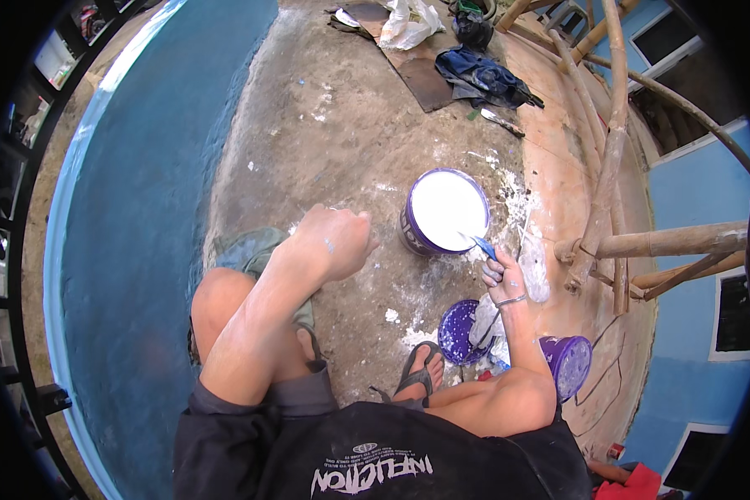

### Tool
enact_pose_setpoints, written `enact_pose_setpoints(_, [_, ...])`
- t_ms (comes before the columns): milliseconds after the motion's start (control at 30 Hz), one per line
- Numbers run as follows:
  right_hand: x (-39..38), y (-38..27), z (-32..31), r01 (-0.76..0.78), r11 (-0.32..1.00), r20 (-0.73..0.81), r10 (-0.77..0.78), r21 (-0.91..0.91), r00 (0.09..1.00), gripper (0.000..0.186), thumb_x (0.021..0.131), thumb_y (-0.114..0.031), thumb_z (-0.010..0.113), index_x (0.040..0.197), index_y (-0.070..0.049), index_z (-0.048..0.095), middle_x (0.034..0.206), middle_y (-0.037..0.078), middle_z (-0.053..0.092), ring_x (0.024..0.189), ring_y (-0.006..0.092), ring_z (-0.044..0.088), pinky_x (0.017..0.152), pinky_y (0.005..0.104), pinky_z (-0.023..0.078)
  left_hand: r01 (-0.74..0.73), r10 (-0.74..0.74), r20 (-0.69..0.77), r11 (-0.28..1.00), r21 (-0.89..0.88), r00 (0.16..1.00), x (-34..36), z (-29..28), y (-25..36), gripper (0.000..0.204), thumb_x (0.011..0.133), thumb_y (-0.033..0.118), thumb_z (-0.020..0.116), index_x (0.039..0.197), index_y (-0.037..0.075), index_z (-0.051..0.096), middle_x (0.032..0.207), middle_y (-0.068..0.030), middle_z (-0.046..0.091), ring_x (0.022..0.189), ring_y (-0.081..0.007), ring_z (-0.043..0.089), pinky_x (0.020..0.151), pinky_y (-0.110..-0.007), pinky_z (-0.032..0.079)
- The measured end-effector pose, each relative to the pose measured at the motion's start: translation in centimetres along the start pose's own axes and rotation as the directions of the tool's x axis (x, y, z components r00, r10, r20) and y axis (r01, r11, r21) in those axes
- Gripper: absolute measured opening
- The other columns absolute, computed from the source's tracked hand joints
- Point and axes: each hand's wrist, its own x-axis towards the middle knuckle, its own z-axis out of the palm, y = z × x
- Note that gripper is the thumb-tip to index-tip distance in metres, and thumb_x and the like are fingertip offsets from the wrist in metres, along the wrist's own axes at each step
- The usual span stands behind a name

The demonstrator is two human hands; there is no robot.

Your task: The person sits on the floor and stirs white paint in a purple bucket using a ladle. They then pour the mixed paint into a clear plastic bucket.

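Note:
I am crouched on a concrete floor. My right hand grips the blue handle of a paintbrush whose tip dips into the white paint of a purple bucket. My left hand hovers in a loose fist over the floor, left of the bucket, holding nothing. Its forearm rests across my left knee. A purple lid lies by my right foot, and a second purple bucket lies tipped under my right elbow.
A blue painted wall curves along the left. Bamboo scaffold poles stand to the right. White paint splatters surround the bucket. Dark blue cloth, a white plastic bag and a brown board lie farther off.

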Motion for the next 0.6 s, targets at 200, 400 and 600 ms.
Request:
enact_pose_setpoints(200, [0.0,0.9,-1.8,-0.039,0.981,0.057,0.029,0.191,0.998,0.020,0.111,-0.025,0.048,0.102,-0.010,0.056,0.060,-0.008,0.032,0.051,0.0066,0.030,0.046,0.0233,0.025,0.000,0.000,0.004,1.000,-0.005,1.000,-0.2,-0.1,0.0,0.038,0.103,0.032,0.055,0.110,-0.005,0.062,0.087,-0.0264,0.072,0.094,-0.0448,0.069,0.091,-0.052,0.052])
enact_pose_setpoints(400, [-0.5,0.1,-3.7,0.011,0.976,0.050,-0.023,0.218,0.998,0.022,0.111,-0.026,0.048,0.105,-0.007,0.059,0.059,-0.008,0.032,0.050,0.0064,0.029,0.046,0.0234,0.025,-0.011,0.011,-0.031,1.000,-0.005,0.999,-0.4,-0.1,-0.1,0.037,0.104,0.032,0.055,0.108,-0.004,0.062,0.088,-0.0255,0.072,0.094,-0.0437,0.069,0.091,-0.052,0.051])
enact_pose_setpoints(600, [-1.9,-1.8,-4.3,0.060,0.982,0.102,-0.079,0.177,0.992,0.025,0.110,-0.025,0.048,0.104,-0.005,0.061,0.059,-0.009,0.031,0.050,0.0064,0.028,0.046,0.0232,0.025,-0.027,0.026,-0.043,1.000,-0.006,0.999,-0.2,-0.1,-0.2,0.036,0.104,0.031,0.056,0.105,-0.004,0.063,0.089,-0.0253,0.072,0.095,-0.0425,0.070,0.089,-0.051,0.052])
